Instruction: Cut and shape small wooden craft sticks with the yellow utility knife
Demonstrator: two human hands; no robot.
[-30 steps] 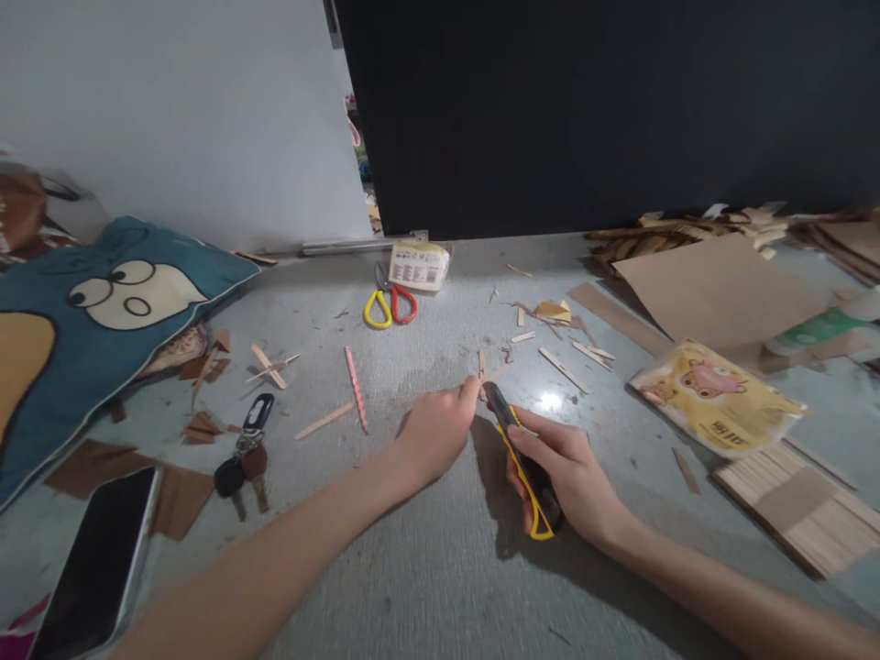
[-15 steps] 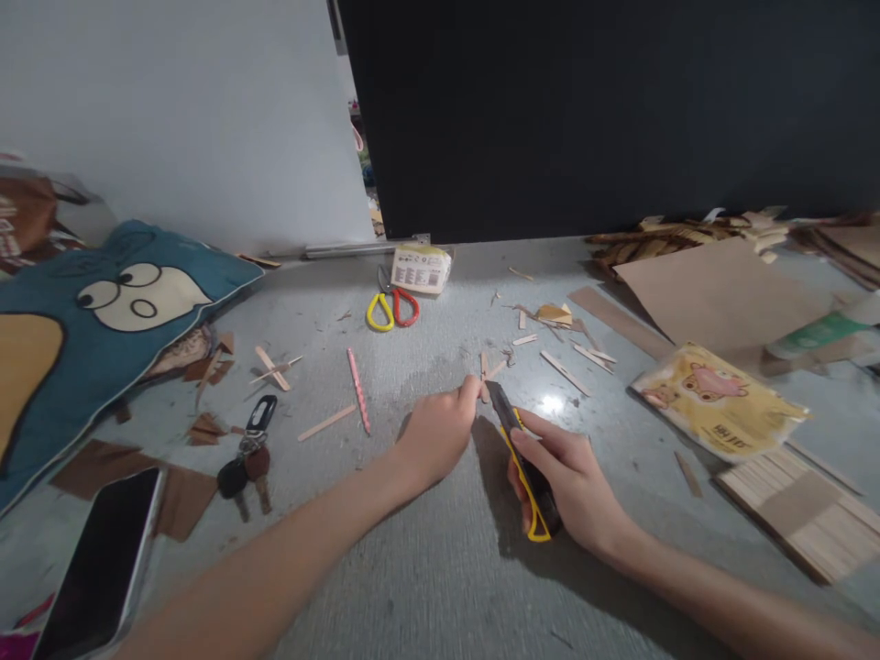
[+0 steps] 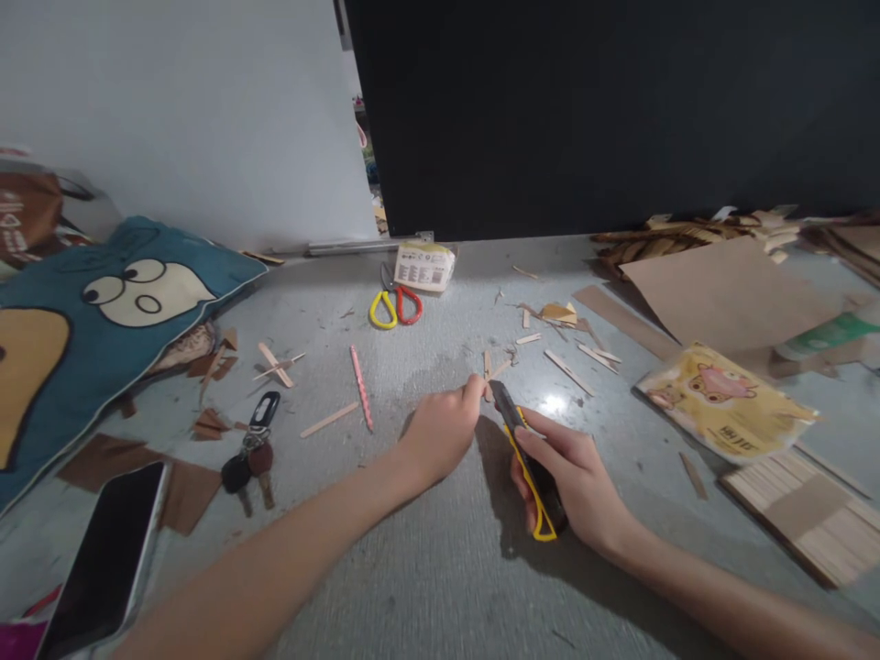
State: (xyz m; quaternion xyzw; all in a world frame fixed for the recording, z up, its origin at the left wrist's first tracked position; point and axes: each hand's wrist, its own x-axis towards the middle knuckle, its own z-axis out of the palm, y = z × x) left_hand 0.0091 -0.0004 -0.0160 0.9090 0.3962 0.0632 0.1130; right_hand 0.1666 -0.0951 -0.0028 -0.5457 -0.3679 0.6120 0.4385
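My left hand (image 3: 440,429) rests on the grey floor with its fingers curled, pinching the near end of a short wooden stick (image 3: 488,368). My right hand (image 3: 570,477) is wrapped round a black and yellow utility knife (image 3: 526,463), whose tip points at the stick just right of my left fingertips. Both hands are close together in the middle of the view.
Yellow and red scissors (image 3: 391,303) and a small white packet (image 3: 426,266) lie beyond. A pink stick (image 3: 359,387), loose wooden sticks, keys (image 3: 248,452) and a phone (image 3: 103,550) are at left, beside a blue cushion (image 3: 89,321). Cardboard (image 3: 715,293), a yellow pouch (image 3: 725,399) and a stick panel (image 3: 811,522) are at right.
The hands have barely moved; the view has drifted slightly, and both hands keep their grips.
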